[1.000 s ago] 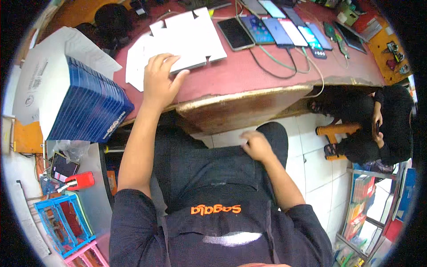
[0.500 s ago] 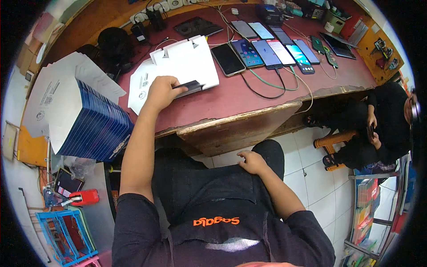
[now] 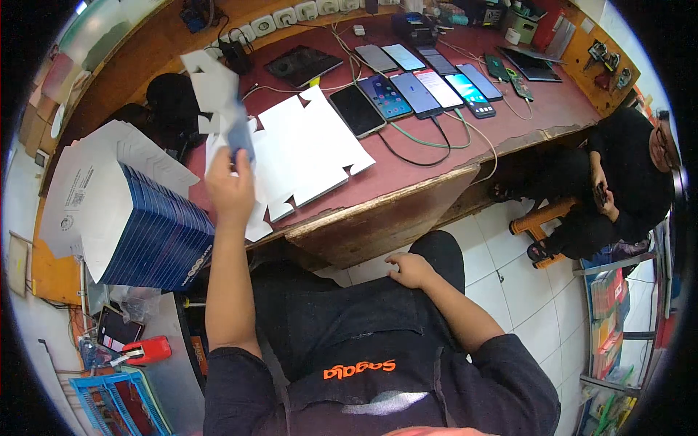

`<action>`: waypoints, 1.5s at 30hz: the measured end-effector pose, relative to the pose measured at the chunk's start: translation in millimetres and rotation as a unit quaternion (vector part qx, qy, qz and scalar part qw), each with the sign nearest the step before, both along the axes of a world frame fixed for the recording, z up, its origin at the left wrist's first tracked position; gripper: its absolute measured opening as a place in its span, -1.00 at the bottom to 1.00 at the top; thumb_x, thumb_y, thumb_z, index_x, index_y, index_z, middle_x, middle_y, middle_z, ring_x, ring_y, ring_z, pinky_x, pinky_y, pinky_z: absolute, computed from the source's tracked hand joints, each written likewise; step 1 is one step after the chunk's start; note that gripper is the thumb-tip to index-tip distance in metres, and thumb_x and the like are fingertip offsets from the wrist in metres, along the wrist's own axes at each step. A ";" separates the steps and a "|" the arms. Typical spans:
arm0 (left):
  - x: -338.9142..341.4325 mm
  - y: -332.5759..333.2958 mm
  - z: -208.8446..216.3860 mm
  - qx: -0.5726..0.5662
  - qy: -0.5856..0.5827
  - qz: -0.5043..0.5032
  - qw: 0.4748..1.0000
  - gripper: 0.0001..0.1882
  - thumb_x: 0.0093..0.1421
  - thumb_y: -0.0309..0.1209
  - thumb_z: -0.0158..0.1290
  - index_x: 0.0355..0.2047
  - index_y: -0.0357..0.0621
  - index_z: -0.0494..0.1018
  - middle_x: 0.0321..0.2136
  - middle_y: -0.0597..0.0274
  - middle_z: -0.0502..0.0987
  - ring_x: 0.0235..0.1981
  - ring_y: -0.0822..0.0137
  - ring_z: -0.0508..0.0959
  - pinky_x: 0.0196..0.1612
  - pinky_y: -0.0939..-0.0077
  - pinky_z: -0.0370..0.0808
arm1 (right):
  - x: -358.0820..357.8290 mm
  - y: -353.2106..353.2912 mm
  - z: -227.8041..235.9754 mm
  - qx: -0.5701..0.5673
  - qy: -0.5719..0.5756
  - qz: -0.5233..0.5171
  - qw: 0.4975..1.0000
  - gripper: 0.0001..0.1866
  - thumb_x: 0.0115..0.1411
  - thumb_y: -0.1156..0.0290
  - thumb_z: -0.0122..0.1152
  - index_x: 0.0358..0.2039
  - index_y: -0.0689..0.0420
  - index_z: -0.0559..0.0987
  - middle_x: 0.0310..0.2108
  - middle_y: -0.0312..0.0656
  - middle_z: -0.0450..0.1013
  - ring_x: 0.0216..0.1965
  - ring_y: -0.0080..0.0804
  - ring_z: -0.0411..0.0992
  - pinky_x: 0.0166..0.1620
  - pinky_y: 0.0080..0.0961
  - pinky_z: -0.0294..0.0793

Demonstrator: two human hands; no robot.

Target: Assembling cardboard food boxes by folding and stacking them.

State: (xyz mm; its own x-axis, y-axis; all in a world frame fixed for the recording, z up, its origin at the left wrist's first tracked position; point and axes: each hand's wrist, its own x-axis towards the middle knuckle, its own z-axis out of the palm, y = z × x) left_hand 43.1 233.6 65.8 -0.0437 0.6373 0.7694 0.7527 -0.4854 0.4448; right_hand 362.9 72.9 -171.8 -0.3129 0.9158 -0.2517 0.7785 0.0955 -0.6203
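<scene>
My left hand [image 3: 231, 185] is raised over the desk's left part, closed on the lower edge of a die-cut paper folder [image 3: 218, 102]. The folder stands up from my fingers, white with a bluish side, and is smeared by motion. Under and right of it, a white die-cut sheet [image 3: 309, 152] with notched edges lies flat on the desk, apparently on others. Left of my hand stands a thick stack of folders [image 3: 156, 225], blue at the folds with white flaps. My right hand [image 3: 411, 270] rests on my thigh, fingers loosely apart, holding nothing.
Several phones [image 3: 425, 94] with cables lie on the red desk [image 3: 320, 211], right of the sheet. A dark tablet [image 3: 303, 65] is behind it. A seated person [image 3: 625, 174] holds a phone at right. A blue rack [image 3: 116, 403] and red stapler [image 3: 147, 350] are lower left.
My left hand has lifted the folder off the desk and swung it up and to the left, uncovering the flat white sheet. My right hand stays on my thigh.
</scene>
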 end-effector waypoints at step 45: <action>48.3 -223.4 -20.7 -0.559 -0.056 -0.408 0.720 -0.73 0.35 -0.33 -0.06 -0.22 -0.33 0.50 -0.46 0.18 0.57 -0.40 0.45 0.52 -0.27 0.48 0.48 | -10.7 -79.8 193.1 0.304 0.391 -0.088 0.864 -0.68 -0.08 0.72 0.07 -0.25 0.19 0.48 -0.40 -0.14 0.47 -0.35 -0.28 0.46 -0.17 -0.45 0.39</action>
State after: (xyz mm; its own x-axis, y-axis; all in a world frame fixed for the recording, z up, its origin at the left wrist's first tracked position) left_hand 91.4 10.2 45.1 0.6744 0.7041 -0.2223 0.3480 -0.0376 0.9367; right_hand 352.3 -6.9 21.3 -0.0120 0.8554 0.5179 0.1796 0.5113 -0.8404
